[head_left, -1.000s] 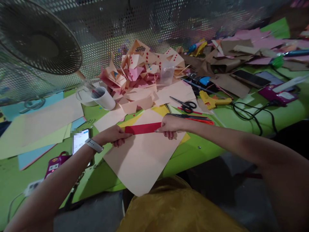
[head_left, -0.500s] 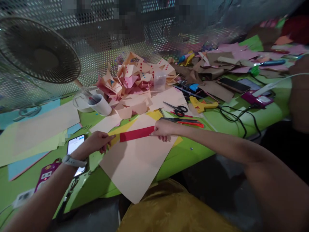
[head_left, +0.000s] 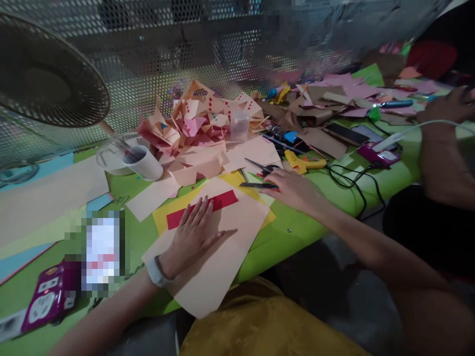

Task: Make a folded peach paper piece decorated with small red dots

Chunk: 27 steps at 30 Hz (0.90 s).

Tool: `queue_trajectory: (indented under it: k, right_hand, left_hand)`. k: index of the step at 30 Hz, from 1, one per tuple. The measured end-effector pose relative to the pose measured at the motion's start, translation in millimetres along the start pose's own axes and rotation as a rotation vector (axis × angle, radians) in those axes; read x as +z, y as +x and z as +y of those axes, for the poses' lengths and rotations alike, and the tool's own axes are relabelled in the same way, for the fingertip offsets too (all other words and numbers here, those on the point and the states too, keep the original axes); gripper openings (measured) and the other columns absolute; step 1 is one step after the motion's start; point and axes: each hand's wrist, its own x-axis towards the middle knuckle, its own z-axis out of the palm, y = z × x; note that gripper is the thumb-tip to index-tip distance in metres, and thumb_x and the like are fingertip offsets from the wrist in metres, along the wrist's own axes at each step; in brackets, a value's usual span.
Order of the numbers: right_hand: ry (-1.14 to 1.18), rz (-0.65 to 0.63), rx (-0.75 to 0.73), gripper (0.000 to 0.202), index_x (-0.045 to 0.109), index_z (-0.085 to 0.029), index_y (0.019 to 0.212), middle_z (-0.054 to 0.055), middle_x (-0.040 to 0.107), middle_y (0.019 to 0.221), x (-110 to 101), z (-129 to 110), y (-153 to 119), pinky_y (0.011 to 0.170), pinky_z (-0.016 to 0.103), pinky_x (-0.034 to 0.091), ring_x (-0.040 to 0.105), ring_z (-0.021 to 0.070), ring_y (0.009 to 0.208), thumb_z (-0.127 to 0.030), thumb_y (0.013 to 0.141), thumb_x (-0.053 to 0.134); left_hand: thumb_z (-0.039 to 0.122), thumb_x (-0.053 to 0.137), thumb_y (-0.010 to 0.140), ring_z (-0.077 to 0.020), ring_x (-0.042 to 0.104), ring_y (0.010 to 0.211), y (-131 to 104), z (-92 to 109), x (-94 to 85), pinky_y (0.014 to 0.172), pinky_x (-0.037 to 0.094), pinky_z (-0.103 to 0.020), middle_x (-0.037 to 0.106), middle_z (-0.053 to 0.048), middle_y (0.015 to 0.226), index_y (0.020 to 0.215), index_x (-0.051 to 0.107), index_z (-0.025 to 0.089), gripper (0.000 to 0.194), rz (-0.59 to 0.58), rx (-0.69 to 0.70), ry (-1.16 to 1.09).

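Our right hand (head_left: 291, 188) has moved from the red paper strip (head_left: 224, 200) to the black-and-red tool (head_left: 256, 185); its grip we cannot tell. Our left hand (head_left: 190, 240), spread flat, holding nothing, lies on the strip, mostly over peach paper (head_left: 233, 247).

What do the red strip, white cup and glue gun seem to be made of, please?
Red strip: matte paper or card, thin and flat. White cup: smooth, perhaps ceramic or plastic, with a plain rounded wall. Glue gun: probably moulded plastic, evenly yellow.
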Motion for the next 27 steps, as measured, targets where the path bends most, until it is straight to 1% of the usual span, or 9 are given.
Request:
queue_trajectory:
  k: [2,4,8,12,15,18,20,23,27]
  right_hand:
    - [-0.056,-0.023,-0.005,0.038,0.068,-0.018,0.108,0.014,0.067,0.115,7.4,22.9,-6.3,0.086,0.042,0.048,0.061,0.0323,0.107,-0.051,0.090,0.060]
    - [-0.027,-0.047,-0.023,0.034,0.068,-0.019,0.108,0.013,0.066,0.116,15.9,38.8,-8.5,0.089,0.044,0.048,0.060,0.0320,0.110,-0.048,0.092,0.059]
    - [0.084,-0.080,-0.043,0.027,0.066,-0.020,0.101,0.011,0.066,0.113,21.8,53.4,-6.1,0.093,0.044,0.047,0.061,0.0297,0.109,-0.044,0.092,0.059]
    - [0.217,-0.098,0.021,0.027,0.064,-0.021,0.099,0.011,0.068,0.109,12.8,52.9,-6.2,0.089,0.043,0.050,0.064,0.0285,0.102,-0.045,0.090,0.058]
    - [0.284,-0.105,0.070,0.033,0.062,-0.021,0.110,0.010,0.069,0.106,9.8,47.9,-9.7,0.085,0.041,0.052,0.067,0.0271,0.096,-0.047,0.089,0.060]
    - [0.203,-0.089,0.008,0.043,0.061,-0.020,0.117,0.013,0.066,0.114,13.4,44.1,-12.9,0.092,0.045,0.049,0.063,0.0308,0.105,-0.049,0.086,0.064]
    - [0.166,-0.093,-0.018,0.038,0.065,-0.019,0.111,0.013,0.066,0.112,15.9,43.8,-13.9,0.093,0.046,0.048,0.062,0.0317,0.107,-0.049,0.088,0.063]
    - [0.194,-0.113,0.004,0.034,0.069,-0.019,0.105,0.012,0.066,0.106,15.2,45.7,-14.1,0.086,0.042,0.051,0.064,0.0293,0.099,-0.047,0.089,0.061]
    - [0.225,-0.095,0.004,0.031,0.071,-0.022,0.105,0.011,0.066,0.108,9.2,45.3,-15.1,0.087,0.044,0.052,0.065,0.0289,0.100,-0.047,0.088,0.062]
  left_hand:
    - [0.061,0.031,0.099,-0.0295,0.021,0.151,2.8,-1.3,4.8,0.123,0.020,-0.050,0.026,-0.016,0.162,0.159,0.012,0.014,0.079,-0.023,0.016,0.025]
    - [0.062,0.029,0.098,-0.0300,0.022,0.151,4.6,-2.6,7.6,0.122,0.019,-0.050,0.027,-0.016,0.162,0.159,0.013,0.013,0.079,-0.036,0.021,0.040]
    - [0.063,0.030,0.098,-0.0306,0.025,0.150,4.2,-2.7,7.4,0.122,0.018,-0.050,0.030,-0.017,0.161,0.159,0.012,0.014,0.081,-0.021,0.022,0.040]
    - [0.064,0.035,0.096,-0.0307,0.023,0.150,4.3,0.6,4.2,0.122,0.016,-0.051,0.027,-0.016,0.162,0.160,0.005,0.017,0.084,0.025,0.026,0.025]
    - [0.064,0.037,0.096,-0.0292,0.022,0.151,6.8,2.7,3.3,0.123,0.015,-0.049,0.026,-0.014,0.163,0.160,0.001,0.018,0.086,0.019,0.062,0.017]
    - [0.064,0.037,0.096,-0.0290,0.023,0.151,9.3,3.9,3.9,0.123,0.014,-0.048,0.029,-0.014,0.162,0.160,0.007,0.017,0.085,-0.011,0.089,0.008]
    - [0.065,0.035,0.096,-0.0296,0.026,0.150,10.1,4.8,4.4,0.123,0.015,-0.048,0.032,-0.015,0.160,0.159,0.012,0.015,0.084,-0.027,0.091,-0.004]
    - [0.068,0.031,0.095,-0.0306,0.030,0.148,10.2,6.6,4.4,0.122,0.017,-0.049,0.036,-0.017,0.158,0.158,0.017,0.014,0.085,-0.031,0.076,-0.009]
    - [0.068,0.033,0.095,-0.0288,0.027,0.149,9.9,7.8,3.4,0.123,0.010,-0.048,0.035,-0.014,0.159,0.159,0.015,0.016,0.084,-0.001,0.082,0.009]
